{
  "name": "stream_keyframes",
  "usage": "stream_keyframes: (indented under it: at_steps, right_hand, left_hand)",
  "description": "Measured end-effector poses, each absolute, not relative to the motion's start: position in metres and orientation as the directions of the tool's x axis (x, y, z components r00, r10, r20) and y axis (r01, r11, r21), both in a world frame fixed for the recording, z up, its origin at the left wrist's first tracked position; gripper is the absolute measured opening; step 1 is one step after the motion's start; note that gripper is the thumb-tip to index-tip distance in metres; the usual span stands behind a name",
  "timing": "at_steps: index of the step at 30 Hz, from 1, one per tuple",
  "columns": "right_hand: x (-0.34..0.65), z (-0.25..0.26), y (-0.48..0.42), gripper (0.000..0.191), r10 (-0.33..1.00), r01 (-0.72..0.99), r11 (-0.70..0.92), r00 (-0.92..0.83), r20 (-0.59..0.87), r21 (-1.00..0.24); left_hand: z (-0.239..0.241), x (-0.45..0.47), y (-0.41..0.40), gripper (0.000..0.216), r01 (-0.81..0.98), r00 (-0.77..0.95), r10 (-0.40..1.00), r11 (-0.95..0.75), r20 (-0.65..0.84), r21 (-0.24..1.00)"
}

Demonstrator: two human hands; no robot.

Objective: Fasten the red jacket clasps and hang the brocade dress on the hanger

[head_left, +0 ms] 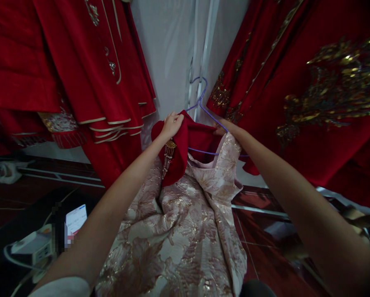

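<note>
A dress (191,218) in pale pink-gold floral brocade hangs in front of me on a purple hanger (204,108). Draped over its left shoulder and the hanger is a red shawl-like piece (180,152) with a gold beaded tassel ornament (170,153). My left hand (173,125) is closed on the upper edge of this red shawl. Behind the hanger's right arm, my right hand (224,126) holds the shawl's other side, its fingers partly hidden by cloth and hanger.
Red garments with pale piping (111,99) hang at left, and red ones with gold sequins (342,90) at right. A metal rack post (205,45) stands behind. Lower left are a phone (76,218) and a power strip (36,245) on a dark surface.
</note>
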State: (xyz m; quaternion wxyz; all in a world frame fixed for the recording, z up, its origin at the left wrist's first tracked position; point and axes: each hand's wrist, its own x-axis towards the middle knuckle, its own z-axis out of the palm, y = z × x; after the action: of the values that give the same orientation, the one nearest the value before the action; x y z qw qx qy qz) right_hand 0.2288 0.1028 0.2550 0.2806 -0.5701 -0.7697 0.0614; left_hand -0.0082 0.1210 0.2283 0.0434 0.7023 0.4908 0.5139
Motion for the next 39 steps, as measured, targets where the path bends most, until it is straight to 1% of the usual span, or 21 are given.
stream_keyframes:
  at_steps: [1,3,4,7,10,13,15,17,19,20,21,22,24,27,29,31,33,34,36,39]
  right_hand:
    - [0.23,0.257,0.107,0.012,0.918,0.895,0.271,-0.129,0.375,-0.356]
    - [0.236,0.261,0.112,0.019,0.896,0.962,0.113,0.008,0.443,-0.247]
    - [0.241,0.263,0.114,0.021,0.873,0.972,0.059,0.06,0.484,-0.228]
    - [0.274,0.265,0.116,0.025,0.831,0.963,-0.019,0.165,0.531,-0.269]
    - [0.32,0.265,0.113,0.025,0.828,0.952,-0.02,0.187,0.529,-0.305]
    - [0.357,0.269,0.103,0.027,0.859,0.943,-0.035,0.197,0.472,-0.33]
    - [0.365,0.275,0.09,0.028,0.889,0.963,-0.057,0.168,0.425,-0.263]
    - [0.361,0.281,0.071,0.031,0.904,0.986,-0.114,0.153,0.399,-0.12]
    - [0.348,0.285,0.049,0.043,0.901,0.987,-0.162,0.139,0.411,0.022]
    - [0.34,0.286,0.038,0.052,0.9,0.985,-0.159,0.117,0.421,0.066]
    - [0.333,0.286,0.027,0.056,0.897,0.986,-0.137,0.084,0.434,0.092]
    - [0.325,0.286,0.018,0.056,0.894,0.99,-0.1,0.045,0.445,0.102]
    - [0.314,0.284,0.007,0.052,0.897,0.998,-0.017,-0.009,0.442,0.055]
    - [0.305,0.279,0.005,0.04,0.905,0.994,0.033,0.015,0.425,-0.106]
    - [0.303,0.275,0.012,0.026,0.915,0.965,0.029,0.081,0.396,-0.262]
    - [0.297,0.27,0.021,0.012,0.935,0.878,0.053,0.125,0.333,-0.476]
    - [0.283,0.263,0.032,0.012,0.935,0.742,0.126,0.134,0.329,-0.659]
    - [0.272,0.259,0.036,0.013,0.925,0.672,0.184,0.128,0.357,-0.717]
    - [0.241,0.25,0.043,0.01,0.887,0.563,0.313,0.115,0.448,-0.765]
    - [0.193,0.237,0.045,0.011,0.895,0.447,0.417,-0.051,0.442,-0.792]
  left_hand:
    - [0.228,-0.007,0.119,0.035,0.657,-0.024,0.721,-0.511,0.693,0.554]
    - [0.227,-0.005,0.117,0.034,0.679,-0.039,0.696,-0.508,0.717,0.53]
    - [0.226,-0.004,0.117,0.034,0.687,-0.04,0.689,-0.507,0.724,0.521]
    - [0.224,-0.003,0.119,0.035,0.701,-0.029,0.695,-0.498,0.719,0.51]
    - [0.221,0.0,0.121,0.033,0.722,-0.023,0.703,-0.48,0.71,0.498]
    - [0.217,0.006,0.119,0.03,0.748,-0.028,0.688,-0.467,0.726,0.472]
    - [0.215,0.01,0.116,0.028,0.762,-0.047,0.671,-0.455,0.74,0.461]
    - [0.212,0.013,0.111,0.028,0.77,-0.064,0.655,-0.447,0.753,0.455]
    - [0.21,0.014,0.108,0.027,0.774,-0.066,0.647,-0.447,0.759,0.448]
    - [0.21,0.014,0.107,0.027,0.776,-0.062,0.648,-0.447,0.759,0.445]
    - [0.209,0.014,0.106,0.028,0.778,-0.058,0.649,-0.446,0.758,0.442]
    - [0.209,0.014,0.106,0.028,0.781,-0.056,0.65,-0.445,0.758,0.439]
    - [0.209,0.013,0.105,0.028,0.785,-0.062,0.646,-0.439,0.761,0.437]
    - [0.209,0.013,0.104,0.028,0.788,-0.067,0.639,-0.437,0.766,0.433]
    - [0.208,0.013,0.101,0.028,0.79,-0.061,0.643,-0.437,0.764,0.431]
    - [0.206,0.015,0.098,0.028,0.791,-0.052,0.65,-0.436,0.758,0.429]
    - [0.204,0.018,0.095,0.028,0.797,-0.045,0.655,-0.432,0.755,0.423]
    - [0.203,0.019,0.095,0.028,0.801,-0.042,0.655,-0.43,0.755,0.418]
    - [0.204,0.02,0.096,0.027,0.81,-0.041,0.655,-0.421,0.754,0.409]
    - [0.205,0.013,0.099,0.026,0.824,-0.041,0.658,-0.403,0.752,0.398]
